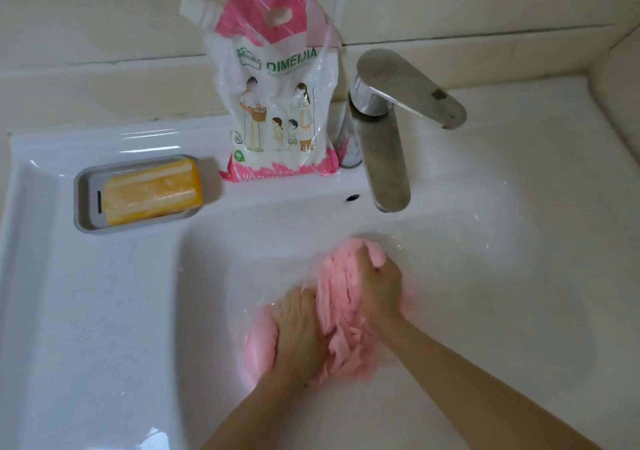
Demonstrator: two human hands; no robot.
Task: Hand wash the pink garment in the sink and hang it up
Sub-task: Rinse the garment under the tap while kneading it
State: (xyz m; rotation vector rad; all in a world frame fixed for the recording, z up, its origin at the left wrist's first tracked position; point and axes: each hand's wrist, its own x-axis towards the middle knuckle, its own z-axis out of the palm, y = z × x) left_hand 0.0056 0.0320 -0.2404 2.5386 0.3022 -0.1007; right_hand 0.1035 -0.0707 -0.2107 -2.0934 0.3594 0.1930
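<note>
The pink garment (337,297) lies bunched and wet in the basin of the white sink (450,311), below the spout. My left hand (299,325) grips the nearer part of the fabric, fingers curled into it. My right hand (379,288) grips the farther part, with a lump of pink cloth bulging above its knuckles. The two hands are close together with folds of cloth between them. Part of the garment is hidden under the hands.
A metal faucet (388,158) with a lever handle stands at the sink's back, spout over the basin. A pink and white detergent pouch (280,103) stands left of it. A grey dish (81,203) holding orange soap (152,191) sits on the left ledge. Tiled wall behind.
</note>
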